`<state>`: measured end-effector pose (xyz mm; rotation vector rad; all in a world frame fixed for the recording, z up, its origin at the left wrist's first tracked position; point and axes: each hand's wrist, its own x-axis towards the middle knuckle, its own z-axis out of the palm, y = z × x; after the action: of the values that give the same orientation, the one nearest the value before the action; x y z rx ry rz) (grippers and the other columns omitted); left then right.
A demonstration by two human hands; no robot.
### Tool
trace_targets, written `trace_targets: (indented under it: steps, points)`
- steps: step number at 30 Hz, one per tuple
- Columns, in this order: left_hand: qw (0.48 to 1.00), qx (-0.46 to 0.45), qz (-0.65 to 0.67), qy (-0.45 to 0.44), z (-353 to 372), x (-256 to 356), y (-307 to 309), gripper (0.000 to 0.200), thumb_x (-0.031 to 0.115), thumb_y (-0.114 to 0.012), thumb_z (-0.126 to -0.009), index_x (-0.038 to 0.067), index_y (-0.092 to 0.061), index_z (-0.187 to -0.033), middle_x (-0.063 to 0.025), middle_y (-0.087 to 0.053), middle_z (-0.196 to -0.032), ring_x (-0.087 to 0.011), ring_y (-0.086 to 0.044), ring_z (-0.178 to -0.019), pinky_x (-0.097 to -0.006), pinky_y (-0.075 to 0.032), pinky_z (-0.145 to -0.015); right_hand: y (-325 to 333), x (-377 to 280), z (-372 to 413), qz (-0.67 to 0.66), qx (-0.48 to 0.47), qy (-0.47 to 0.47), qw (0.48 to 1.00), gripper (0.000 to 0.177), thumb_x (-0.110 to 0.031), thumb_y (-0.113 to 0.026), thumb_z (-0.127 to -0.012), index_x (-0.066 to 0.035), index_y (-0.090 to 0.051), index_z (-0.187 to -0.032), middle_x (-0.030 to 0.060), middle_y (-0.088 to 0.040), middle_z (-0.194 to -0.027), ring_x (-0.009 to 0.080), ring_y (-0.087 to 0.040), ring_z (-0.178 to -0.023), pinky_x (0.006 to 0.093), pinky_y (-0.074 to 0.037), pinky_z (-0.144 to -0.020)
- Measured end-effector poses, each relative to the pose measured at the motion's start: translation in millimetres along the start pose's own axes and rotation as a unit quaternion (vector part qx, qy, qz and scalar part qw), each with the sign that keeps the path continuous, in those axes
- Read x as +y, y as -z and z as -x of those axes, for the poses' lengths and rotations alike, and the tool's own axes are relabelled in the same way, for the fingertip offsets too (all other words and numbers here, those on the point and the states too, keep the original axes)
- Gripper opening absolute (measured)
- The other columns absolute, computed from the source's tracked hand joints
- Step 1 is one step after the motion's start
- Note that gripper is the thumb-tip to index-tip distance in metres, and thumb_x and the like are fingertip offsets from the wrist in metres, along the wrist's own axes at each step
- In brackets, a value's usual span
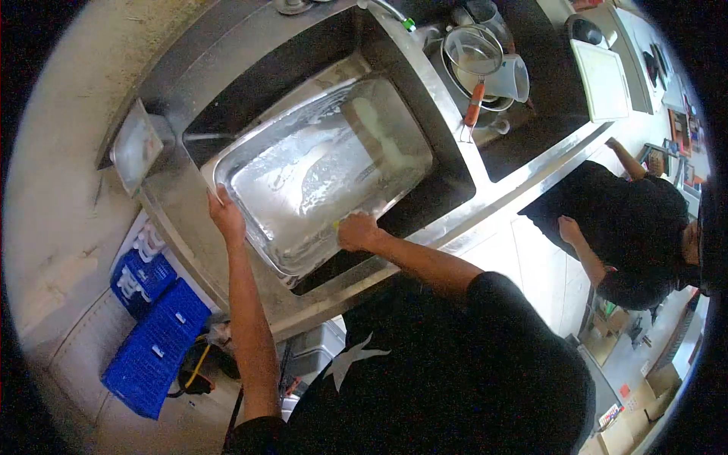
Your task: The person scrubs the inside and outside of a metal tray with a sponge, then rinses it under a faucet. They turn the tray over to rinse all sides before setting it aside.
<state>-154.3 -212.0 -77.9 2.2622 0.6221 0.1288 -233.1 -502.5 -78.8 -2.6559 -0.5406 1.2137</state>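
Observation:
A large rectangular steel pan (280, 182) lies tilted in the sink basin (447, 163), its inside wet and streaked with white suds. My left hand (227, 218) grips the pan's rim at its left corner, fingers closed around the edge. Inside the near long wall, my right hand (358, 232) is closed with its knuckles up. A small bit of a yellow sponge (336, 225) shows at its fingers; the rest is hidden under the hand.
In the second basin on the right sit a strainer (474, 49) with an orange handle and a clear plastic jug (513, 79). A white cutting board (601, 80) stands beyond. Blue crates (159, 345) are at lower left. Another person (629, 220) in black stands at right.

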Motion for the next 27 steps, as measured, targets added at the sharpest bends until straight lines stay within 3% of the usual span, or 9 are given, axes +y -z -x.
trace_targets:
  steps: [3,5,6,8,10,13,18,24,27]
  points:
    - [0.999,0.021,-0.049,-0.009,3.5,-7.9,1.4,0.057,0.038,-0.040,-0.096,-0.011,-0.043,-0.126,-0.0303,-0.048,-0.126,-0.0403,-0.046,-0.119,-0.0392,-0.033,-0.102,-54.0,43.8,-47.4,-0.019,-0.122,0.104,0.987,0.031,-0.030,-0.051,-0.080,-0.008,-0.068,-0.094,0.0154,-0.066,-0.100,0.0354,-0.062,-0.096,0.0530,-0.046,-0.084]
    - [0.998,0.035,-0.043,-0.027,3.6,-2.0,-0.6,0.055,0.037,-0.040,-0.097,-0.009,-0.043,-0.127,-0.0295,-0.048,-0.126,-0.0406,-0.047,-0.118,-0.0393,-0.033,-0.101,-63.8,93.1,-52.2,-0.014,-0.014,-0.030,0.999,0.029,-0.027,-0.051,-0.080,-0.005,-0.069,-0.088,0.0167,-0.067,-0.095,0.0329,-0.063,-0.091,0.0481,-0.048,-0.081]
    - [0.999,0.024,-0.043,-0.021,2.6,-6.2,0.2,0.054,0.036,-0.040,-0.097,-0.009,-0.043,-0.127,-0.0291,-0.048,-0.126,-0.0406,-0.047,-0.118,-0.0392,-0.033,-0.101,-88.2,134.7,-71.6,0.016,-0.012,-0.031,0.999,0.030,-0.026,-0.049,-0.082,-0.004,-0.069,-0.089,0.0175,-0.066,-0.098,0.0331,-0.062,-0.093,0.0479,-0.047,-0.083]
    - [0.999,0.003,-0.043,-0.011,0.0,-14.8,0.2,0.052,0.034,-0.039,-0.097,-0.008,-0.043,-0.128,-0.0284,-0.049,-0.126,-0.0407,-0.047,-0.118,-0.0390,-0.033,-0.101,-104.8,198.2,-84.6,0.132,0.074,-0.135,0.979,0.029,-0.024,-0.048,-0.084,-0.006,-0.067,-0.097,0.0177,-0.063,-0.105,0.0367,-0.058,-0.101,0.0467,-0.047,-0.085]
    - [0.999,-0.001,-0.006,-0.035,5.4,5.1,4.0,0.049,0.031,-0.040,-0.097,-0.009,-0.045,-0.125,-0.0280,-0.052,-0.122,-0.0410,-0.048,-0.115,-0.0396,-0.035,-0.099,-69.9,227.0,-84.7,0.085,0.176,-0.189,0.962,0.031,-0.022,-0.047,-0.084,-0.006,-0.062,-0.107,0.0165,-0.058,-0.115,0.0367,-0.053,-0.109,0.0456,-0.044,-0.092]
    - [0.997,0.042,-0.046,-0.053,2.7,-3.6,0.8,0.045,0.029,-0.041,-0.097,-0.009,-0.047,-0.121,-0.0275,-0.054,-0.118,-0.0409,-0.050,-0.112,-0.0404,-0.037,-0.097,-112.1,297.4,-170.9,0.315,0.361,-0.030,0.877,0.038,-0.021,-0.047,-0.086,-0.007,-0.054,-0.121,0.0177,-0.048,-0.130,0.0336,-0.044,-0.120,0.0454,-0.037,-0.102]
    - [0.999,0.020,-0.014,-0.037,0.7,-8.6,1.3,0.043,0.026,-0.041,-0.098,-0.009,-0.048,-0.121,-0.0278,-0.055,-0.116,-0.0410,-0.052,-0.110,-0.0414,-0.038,-0.095,20.3,268.6,-224.1,0.286,0.296,0.012,0.911,0.038,-0.022,-0.048,-0.086,-0.007,-0.054,-0.120,0.0178,-0.048,-0.128,0.0333,-0.044,-0.119,0.0454,-0.037,-0.100]
    - [1.000,0.013,0.020,-0.021,5.9,26.2,11.0,0.036,0.025,-0.041,-0.097,-0.004,-0.052,-0.116,-0.0230,-0.058,-0.109,-0.0386,-0.055,-0.102,-0.0423,-0.042,-0.089,-42.5,247.2,-164.6,0.248,0.206,0.059,0.945,0.035,-0.024,-0.049,-0.085,-0.007,-0.057,-0.116,0.0174,-0.052,-0.122,0.0346,-0.048,-0.113,0.0451,-0.040,-0.095]
    - [0.992,0.094,-0.051,-0.062,2.4,-17.6,-5.8,0.034,0.027,-0.043,-0.097,-0.002,-0.054,-0.110,-0.0219,-0.059,-0.103,-0.0384,-0.056,-0.097,-0.0439,-0.042,-0.084,-58.6,237.1,-132.6,0.220,0.151,0.085,0.960,0.034,-0.024,-0.049,-0.085,-0.007,-0.058,-0.114,0.0172,-0.054,-0.119,0.0353,-0.050,-0.111,0.0450,-0.042,-0.092]
